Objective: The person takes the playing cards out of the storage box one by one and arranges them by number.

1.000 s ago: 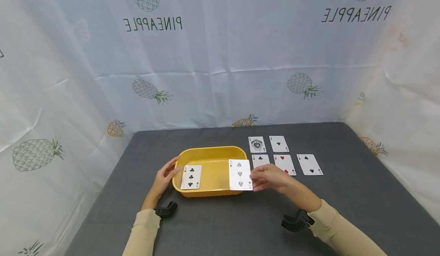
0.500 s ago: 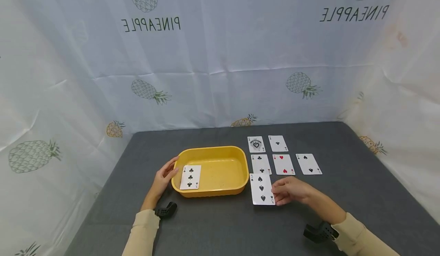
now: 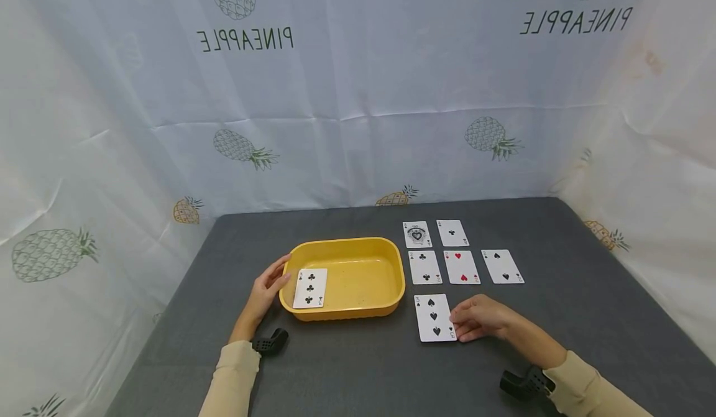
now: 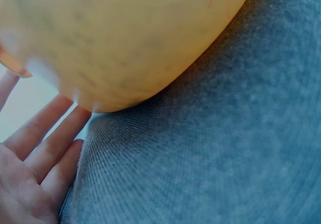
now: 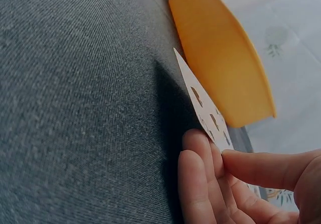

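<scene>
My right hand [image 3: 482, 319] pinches the right edge of a three of spades [image 3: 435, 317]. In the right wrist view the thumb is on top of this playing card and the fingers are beneath, close over the dark cloth, with a shadow below. My left hand [image 3: 265, 294] grips the left end of a yellow plastic tub [image 3: 358, 313]. Its thumb lies at the rim, and its fingers [image 4: 55, 143] rest against the outer wall in the left wrist view. Inside the tub, at its left, lies a three of clubs [image 3: 310, 288].
Right of the tub, face-up cards lie in rows: an ornate ace [image 3: 417, 235] and an ace of clubs [image 3: 452, 233] behind, then a two of clubs [image 3: 425, 267], a two of hearts [image 3: 462, 267] and a two of spades [image 3: 503, 266]. A pineapple-print curtain [image 3: 347, 156] surrounds the grey table [image 3: 347, 367].
My right hand has carried the three of spades from over the tub's right end rightward and toward me, down near the table in front of the two of clubs. The left hand stays at the tub.
</scene>
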Tool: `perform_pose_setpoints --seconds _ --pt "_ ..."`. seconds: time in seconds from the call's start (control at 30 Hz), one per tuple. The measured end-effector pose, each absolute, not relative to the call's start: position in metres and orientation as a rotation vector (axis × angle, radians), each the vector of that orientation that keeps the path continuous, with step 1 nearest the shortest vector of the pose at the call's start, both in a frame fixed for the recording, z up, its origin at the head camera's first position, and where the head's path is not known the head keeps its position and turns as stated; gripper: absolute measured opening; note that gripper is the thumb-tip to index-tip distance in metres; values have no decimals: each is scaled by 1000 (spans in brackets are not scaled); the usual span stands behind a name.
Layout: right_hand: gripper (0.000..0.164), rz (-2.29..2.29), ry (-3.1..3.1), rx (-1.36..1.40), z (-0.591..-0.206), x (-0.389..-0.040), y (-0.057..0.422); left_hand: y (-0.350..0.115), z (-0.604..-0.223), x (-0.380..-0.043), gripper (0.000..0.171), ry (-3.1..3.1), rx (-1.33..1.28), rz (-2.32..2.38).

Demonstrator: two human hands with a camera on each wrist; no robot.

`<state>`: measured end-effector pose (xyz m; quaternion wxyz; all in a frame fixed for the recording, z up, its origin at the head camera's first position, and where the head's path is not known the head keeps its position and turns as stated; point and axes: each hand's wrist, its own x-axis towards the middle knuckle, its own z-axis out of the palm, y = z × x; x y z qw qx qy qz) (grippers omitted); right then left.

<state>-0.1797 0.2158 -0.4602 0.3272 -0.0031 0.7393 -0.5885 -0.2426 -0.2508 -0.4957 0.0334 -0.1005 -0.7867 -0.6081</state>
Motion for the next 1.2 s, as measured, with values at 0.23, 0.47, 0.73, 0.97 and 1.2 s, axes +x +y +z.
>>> perform_pose_setpoints --seconds 0.23,0.47,0.73,0.97,1.2 --pt "22 -1512 1991 34 -460 -179 213 -251 -495 -243 50 -2437 -267 -1865" --pt "27 -1475 2048 31 -457 -176 213 -251 -495 -243 51 -2454 -256 -1870" --pt "25 -1411 2128 -16 -457 -178 214 -251 -496 -242 50 -2455 -262 -1855" --pt "24 -1394 2170 0 -455 -178 217 -251 -496 -242 50 -2442 -264 -1854" --pt "24 -1393 2153 -9 -452 -179 215 -252 -496 -242 50 -2448 -255 -1864"
